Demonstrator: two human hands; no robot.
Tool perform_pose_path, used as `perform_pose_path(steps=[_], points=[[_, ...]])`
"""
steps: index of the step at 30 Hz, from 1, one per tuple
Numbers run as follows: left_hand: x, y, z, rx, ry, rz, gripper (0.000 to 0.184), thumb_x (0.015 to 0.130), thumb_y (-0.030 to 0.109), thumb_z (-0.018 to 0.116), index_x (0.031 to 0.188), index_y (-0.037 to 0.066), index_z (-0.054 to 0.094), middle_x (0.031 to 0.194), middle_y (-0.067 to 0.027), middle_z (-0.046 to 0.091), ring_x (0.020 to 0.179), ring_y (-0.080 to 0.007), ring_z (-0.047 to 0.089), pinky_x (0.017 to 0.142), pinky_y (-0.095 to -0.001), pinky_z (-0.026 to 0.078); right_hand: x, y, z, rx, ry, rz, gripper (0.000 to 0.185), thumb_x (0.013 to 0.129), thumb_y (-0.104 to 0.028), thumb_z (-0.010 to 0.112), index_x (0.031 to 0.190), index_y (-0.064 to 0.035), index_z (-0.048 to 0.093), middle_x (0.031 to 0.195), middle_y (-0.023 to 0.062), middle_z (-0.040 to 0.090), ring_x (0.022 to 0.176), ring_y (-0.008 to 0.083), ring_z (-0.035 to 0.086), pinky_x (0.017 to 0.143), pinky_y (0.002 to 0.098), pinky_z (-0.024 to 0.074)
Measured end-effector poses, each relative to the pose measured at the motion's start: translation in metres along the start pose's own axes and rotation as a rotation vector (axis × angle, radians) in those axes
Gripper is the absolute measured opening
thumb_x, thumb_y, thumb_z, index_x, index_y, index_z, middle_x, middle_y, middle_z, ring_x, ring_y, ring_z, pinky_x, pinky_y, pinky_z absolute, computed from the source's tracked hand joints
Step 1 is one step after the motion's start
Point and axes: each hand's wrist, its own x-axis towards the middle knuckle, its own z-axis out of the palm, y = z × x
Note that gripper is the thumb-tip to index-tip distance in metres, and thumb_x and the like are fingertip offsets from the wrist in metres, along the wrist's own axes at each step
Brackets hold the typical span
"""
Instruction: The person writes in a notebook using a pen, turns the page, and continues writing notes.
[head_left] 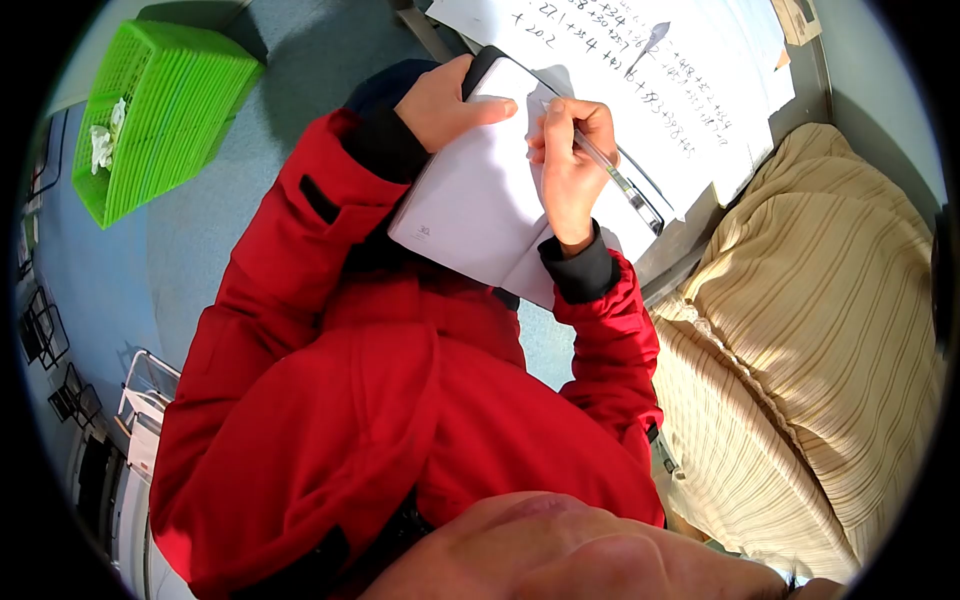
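My right hand is closed around a clear-barrelled pen, its writing end over the upper part of an open notebook. At the notebook's upper left, my left hand grips the dark-covered edge, with the thumb lying across the white page. The page bears a small printed mark near its bottom left corner; any fresh writing under my right hand is too small to make out. Just beyond the notebook lies a large white sheet covered in handwritten sums.
Stacked green plastic baskets stand on the blue floor at the upper left, with crumpled white paper inside. A striped beige cloth cover fills the right side. A small white rack stands at the lower left.
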Motion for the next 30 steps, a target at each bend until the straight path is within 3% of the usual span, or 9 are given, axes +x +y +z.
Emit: perform_pose_path(steps=[8, 11, 14, 17, 20, 23, 29, 30], points=[[0.000, 0.002, -0.001, 0.029, -0.007, -0.008, 0.051, 0.077, 0.038, 0.069, 0.108, -0.001, 0.061, 0.097, -0.0155, 0.067, 0.088, -0.0260, 0.065, 0.079, -0.0353, 0.050, 0.001, 0.008, -0.001, -0.072, 0.007, -0.048, 0.012, 0.094, -0.009, 0.060, 0.088, 0.0003, 0.053, 0.061, 0.0041, 0.058, 0.048, 0.0066, 0.052, 0.044, 0.0216, 0.0414], [0.002, -0.004, -0.003, -0.075, -0.085, 0.035, 0.045, 0.084, 0.027, 0.068, 0.116, -0.002, 0.056, 0.102, -0.0069, 0.063, 0.091, -0.0122, 0.058, 0.080, -0.0275, 0.047, 0.002, -0.001, 0.002, 0.006, 0.026, 0.010, 0.011, 0.093, -0.007, 0.060, 0.087, 0.0002, 0.053, 0.062, 0.0036, 0.058, 0.048, 0.0065, 0.052, 0.045, 0.0215, 0.0413], [-0.001, 0.008, -0.004, 0.045, -0.082, -0.052, 0.046, 0.084, 0.028, 0.069, 0.117, -0.002, 0.055, 0.103, -0.0071, 0.063, 0.091, -0.0125, 0.058, 0.080, -0.0276, 0.047, 0.001, 0.001, 0.001, 0.009, 0.024, 0.015, 0.011, 0.093, -0.006, 0.059, 0.086, 0.0000, 0.053, 0.062, 0.0031, 0.057, 0.048, 0.0062, 0.051, 0.044, 0.0214, 0.0403], [0.001, -0.003, -0.003, -0.039, -0.087, 0.012, 0.047, 0.084, 0.028, 0.069, 0.117, -0.002, 0.055, 0.102, -0.0072, 0.063, 0.091, -0.0126, 0.058, 0.080, -0.0276, 0.047, 0.000, 0.005, -0.002, -0.056, 0.001, -0.012, 0.011, 0.093, -0.006, 0.060, 0.086, -0.0001, 0.053, 0.061, 0.0030, 0.056, 0.048, 0.0058, 0.050, 0.044, 0.0213, 0.0393], [0.001, 0.000, 0.001, -0.071, -0.036, 0.013, 0.052, 0.077, 0.038, 0.069, 0.111, 0.000, 0.060, 0.100, -0.0149, 0.067, 0.092, -0.0232, 0.063, 0.081, -0.0343, 0.049, 0.002, 0.004, 0.000, -0.063, -0.004, -0.038, 0.012, 0.093, -0.006, 0.060, 0.085, -0.0003, 0.053, 0.061, 0.0026, 0.056, 0.048, 0.0053, 0.049, 0.044, 0.0213, 0.0386], [0.000, 0.000, -0.003, 0.069, -0.057, -0.026, 0.046, 0.085, 0.028, 0.068, 0.116, -0.003, 0.054, 0.102, -0.0070, 0.062, 0.091, -0.0122, 0.057, 0.080, -0.0276, 0.048, 0.001, 0.008, 0.000, -0.095, 0.008, -0.065, 0.012, 0.093, -0.007, 0.060, 0.085, -0.0006, 0.053, 0.059, 0.0021, 0.055, 0.047, 0.0053, 0.049, 0.043, 0.0213, 0.0386], [0.000, -0.002, -0.002, -0.054, -0.087, -0.001, 0.047, 0.085, 0.028, 0.069, 0.117, -0.003, 0.054, 0.103, -0.0076, 0.062, 0.092, -0.0123, 0.057, 0.080, -0.0280, 0.048, 0.000, 0.000, 0.001, -0.001, 0.026, 0.010, 0.012, 0.094, -0.009, 0.059, 0.088, -0.0008, 0.053, 0.058, 0.0027, 0.055, 0.046, 0.0066, 0.051, 0.043, 0.0217, 0.0401], [0.000, -0.002, -0.002, -0.032, -0.061, 0.002, 0.048, 0.082, 0.031, 0.069, 0.114, -0.002, 0.056, 0.102, -0.0098, 0.064, 0.091, -0.0156, 0.059, 0.080, -0.0300, 0.048, 0.000, -0.001, 0.000, 0.020, 0.024, 0.020, 0.012, 0.094, -0.009, 0.059, 0.088, -0.0009, 0.053, 0.058, 0.0029, 0.056, 0.046, 0.0068, 0.051, 0.043, 0.0218, 0.0403]])
